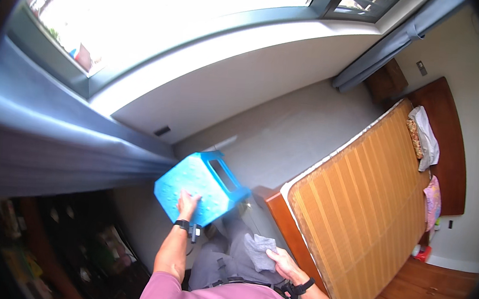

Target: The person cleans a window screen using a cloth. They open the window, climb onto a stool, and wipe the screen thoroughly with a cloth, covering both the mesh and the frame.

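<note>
A blue plastic stool [195,186], with raised dots on its flat top and an opening in its side, is tilted in front of me. My left hand [188,203] grips it at the middle of its top; the fingertips are partly hidden. A crumpled grey cloth [260,251] hangs over my right thigh, pinched by my right hand [286,264] at its right edge. The stool's far right side is blurred.
To the right stands a bed [360,205] with a woven mat, pillows and a wooden headboard [442,144]. A blue-grey curtain [69,146] hangs at left beside the large window. Dark shelves [78,238] with assorted items stand at lower left. Grey floor [275,135] runs between wall and bed.
</note>
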A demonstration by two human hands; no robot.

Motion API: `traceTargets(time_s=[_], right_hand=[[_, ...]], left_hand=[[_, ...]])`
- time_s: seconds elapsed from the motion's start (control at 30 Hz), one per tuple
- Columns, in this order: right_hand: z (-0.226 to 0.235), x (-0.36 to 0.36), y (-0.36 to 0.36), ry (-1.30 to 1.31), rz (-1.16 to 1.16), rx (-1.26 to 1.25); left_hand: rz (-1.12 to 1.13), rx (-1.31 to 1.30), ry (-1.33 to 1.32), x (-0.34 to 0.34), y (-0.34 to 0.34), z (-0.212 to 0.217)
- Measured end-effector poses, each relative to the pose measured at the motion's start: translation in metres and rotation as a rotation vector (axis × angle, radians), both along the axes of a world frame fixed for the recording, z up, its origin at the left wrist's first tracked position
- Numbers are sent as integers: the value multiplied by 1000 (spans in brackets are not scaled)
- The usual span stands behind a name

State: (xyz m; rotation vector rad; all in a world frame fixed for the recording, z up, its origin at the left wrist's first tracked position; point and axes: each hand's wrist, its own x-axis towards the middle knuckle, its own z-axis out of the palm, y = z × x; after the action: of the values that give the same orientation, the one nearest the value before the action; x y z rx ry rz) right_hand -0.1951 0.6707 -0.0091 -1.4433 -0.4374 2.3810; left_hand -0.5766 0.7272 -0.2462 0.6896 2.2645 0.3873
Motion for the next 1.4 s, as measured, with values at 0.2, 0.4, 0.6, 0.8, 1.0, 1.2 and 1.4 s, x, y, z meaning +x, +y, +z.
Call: traceTargets(time_s=[0.2,0.4,0.6,0.8,1.0,1.2,1.4], right_hand=[[12,42,57,31,-311,132],[9,75,82,-39,-655,197],[8,83,115,-53,-831,147],[11,58,174,-109,-1013,72],[24,33,214,-187,-1176,-6],[16,57,253,-222,-1270,-9],[-26,98,302,-121,-1299,-52]], left_hand=[[-33,58,-43,74,141,58],[-159,116,-268,147,280,80],[-104,-33,-671,218,406,109],[-147,-165,-737,276,492,91],[-90,-294,-841,337,547,74],[-174,-304,-914,389,608,19],[-194,-222,-939,425,652,-16]])
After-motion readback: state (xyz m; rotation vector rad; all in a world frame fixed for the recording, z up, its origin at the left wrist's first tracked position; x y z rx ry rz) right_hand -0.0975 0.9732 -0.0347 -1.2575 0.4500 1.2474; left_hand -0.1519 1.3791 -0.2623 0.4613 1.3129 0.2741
